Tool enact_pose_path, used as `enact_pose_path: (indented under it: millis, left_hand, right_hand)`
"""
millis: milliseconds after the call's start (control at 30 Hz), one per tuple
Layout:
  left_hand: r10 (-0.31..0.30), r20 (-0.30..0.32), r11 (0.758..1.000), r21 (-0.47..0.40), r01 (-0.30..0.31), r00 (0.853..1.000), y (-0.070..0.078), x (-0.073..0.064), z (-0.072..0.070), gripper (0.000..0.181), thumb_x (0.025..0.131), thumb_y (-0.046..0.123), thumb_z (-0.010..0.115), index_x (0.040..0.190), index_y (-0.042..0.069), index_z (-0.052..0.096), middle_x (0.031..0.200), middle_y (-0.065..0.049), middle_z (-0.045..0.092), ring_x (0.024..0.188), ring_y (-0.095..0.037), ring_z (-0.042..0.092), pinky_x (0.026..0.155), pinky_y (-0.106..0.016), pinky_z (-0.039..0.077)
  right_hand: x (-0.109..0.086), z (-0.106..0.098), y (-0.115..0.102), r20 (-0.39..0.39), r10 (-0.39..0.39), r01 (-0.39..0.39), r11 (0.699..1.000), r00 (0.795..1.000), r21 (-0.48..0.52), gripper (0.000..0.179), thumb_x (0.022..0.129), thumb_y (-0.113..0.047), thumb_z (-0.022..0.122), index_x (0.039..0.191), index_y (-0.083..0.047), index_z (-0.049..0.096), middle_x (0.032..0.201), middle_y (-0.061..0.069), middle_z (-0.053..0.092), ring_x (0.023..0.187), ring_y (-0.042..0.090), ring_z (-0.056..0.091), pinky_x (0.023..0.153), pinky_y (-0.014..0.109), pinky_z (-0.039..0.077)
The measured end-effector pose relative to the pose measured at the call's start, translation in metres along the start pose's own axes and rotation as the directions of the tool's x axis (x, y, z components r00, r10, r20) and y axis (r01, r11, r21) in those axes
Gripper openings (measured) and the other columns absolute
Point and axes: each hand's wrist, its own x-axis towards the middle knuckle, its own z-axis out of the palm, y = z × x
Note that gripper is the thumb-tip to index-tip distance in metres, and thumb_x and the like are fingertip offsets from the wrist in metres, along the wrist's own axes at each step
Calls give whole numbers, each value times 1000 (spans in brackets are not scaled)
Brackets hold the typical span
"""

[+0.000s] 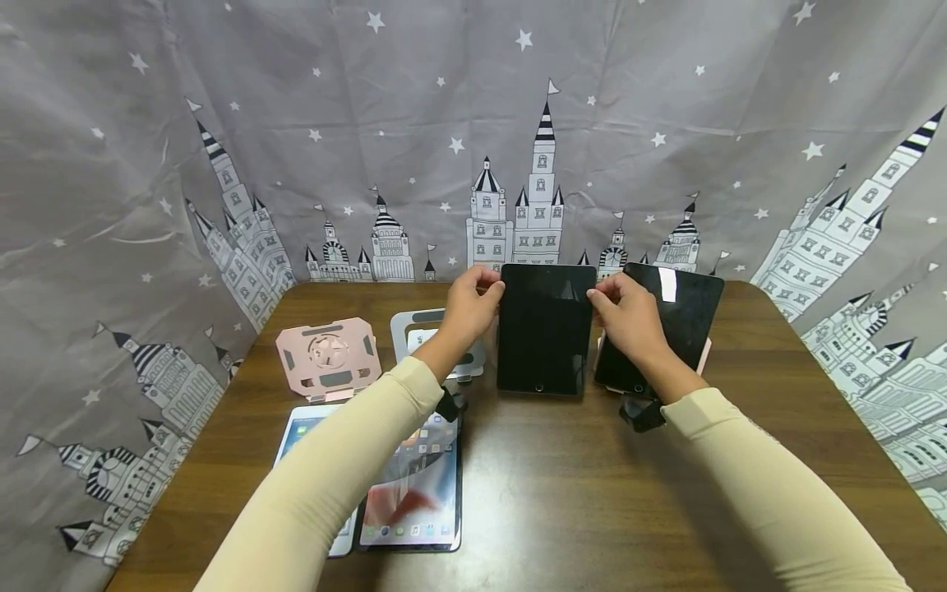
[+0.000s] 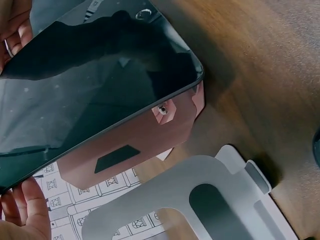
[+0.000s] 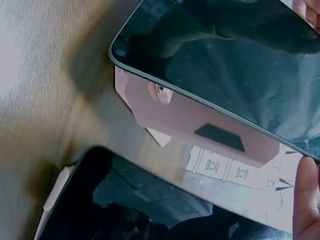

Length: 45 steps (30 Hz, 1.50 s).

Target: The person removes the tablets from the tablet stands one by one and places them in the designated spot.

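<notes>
A black tablet (image 1: 543, 337) with a dark screen and a round home button stands upright at the back centre. My left hand (image 1: 473, 308) pinches its upper left edge, and my right hand (image 1: 632, 316) pinches the upper right edge. Behind it, in the left wrist view, a pink tablet stand (image 2: 160, 132) with a dark pad shows past the tablet's side. From the right wrist, the same pink stand (image 3: 180, 115) is partly covered by the tablet. Beside my right hand, a second dark tablet (image 1: 688, 308) leans on another pink stand (image 1: 704, 355).
Left of the centre is a grey stand (image 1: 401, 333), partly behind my left arm. A bare pink stand (image 1: 358, 337) is farther left. In front lie a white tablet (image 1: 296, 423) and a black-rimmed tablet (image 1: 414, 514), both screens lit. A castle-print curtain (image 1: 436, 107) hangs behind the wooden table (image 1: 562, 501).
</notes>
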Motion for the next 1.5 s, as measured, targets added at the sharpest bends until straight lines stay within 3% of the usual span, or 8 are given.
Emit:
enact_pose_path:
  millis: [233, 433, 700, 1000, 1133, 1267, 1367, 1500]
  left_hand:
    - [3, 7, 1000, -5, -3, 1000, -4, -7, -1, 10, 98, 9, 61, 104, 3, 65, 97, -10, 62, 85, -20, 61, 71, -30, 58]
    - [-46, 1, 998, -46, 46, 999, -5, -16, -3, 11, 98, 9, 61, 106, 2, 65, 99, -11, 61, 87, -21, 62, 73, -31, 58]
    - [-89, 2, 989, -118, 89, 996, -10, -25, -8, 11, 97, 7, 62, 106, 0, 65, 99, -11, 61, 86, -20, 63, 75, -36, 59]
    - [-130, -2, 981, -143, 129, 991, -21, -35, -11, 12, 97, 6, 62, 106, -1, 65, 97, -12, 61, 82, -19, 62, 72, -34, 59]
    - [-153, 14, 978, -144, 153, 988, -25, -39, -12, 12, 97, 7, 62, 107, 0, 65, 98, -12, 60, 83, -20, 61, 75, -35, 59]
    - [-176, 29, 973, -146, 179, 984, -28, -43, -13, 11, 98, 7, 62, 107, 1, 64, 98, -12, 60, 82, -21, 62, 77, -39, 59]
    - [-179, 39, 969, -168, 183, 983, -31, -45, -14, 11, 98, 5, 61, 106, -1, 63, 96, -11, 59, 79, -19, 61, 73, -37, 59]
    - [-183, 63, 963, -189, 192, 981, -34, -48, -16, 9, 97, 2, 59, 104, -3, 62, 92, -9, 58, 75, -17, 60, 68, -34, 58]
  right_hand:
    - [-9, 3, 3, 21, 8, -9, 998, 1000, 58, 17, 101, -15, 58, 106, 1, 58, 86, 15, 61, 71, 26, 65, 61, 32, 58]
    - [-15, 7, 3, 31, 9, -12, 997, 999, 77, 15, 101, -13, 58, 105, 1, 58, 83, 16, 60, 67, 24, 64, 64, 41, 59]
    - [-22, 12, 3, 50, 9, -13, 997, 999, 79, 13, 100, -12, 59, 103, 2, 58, 79, 15, 61, 64, 22, 65, 57, 29, 57]
    - [-33, 18, 2, 93, 51, -60, 994, 994, 96, 14, 100, -13, 59, 104, 0, 58, 85, 23, 61, 73, 40, 67, 60, 39, 59]
    - [-37, 20, 3, 106, 63, -72, 994, 992, 82, 13, 100, -13, 59, 103, -1, 58, 86, 21, 61, 72, 37, 67, 59, 36, 58]
    - [-41, 22, 3, 121, 72, -83, 992, 990, 90, 13, 100, -13, 59, 101, -1, 58, 84, 19, 61, 71, 37, 66, 61, 41, 59]
    - [-44, 23, 4, 133, 80, -93, 991, 988, 95, 13, 100, -13, 59, 100, -1, 57, 82, 17, 61, 71, 37, 66, 64, 47, 59]
    - [-48, 26, 7, 149, 83, -97, 991, 985, 92, 13, 99, -12, 59, 101, 0, 58, 83, 19, 61, 69, 36, 66, 63, 45, 59]
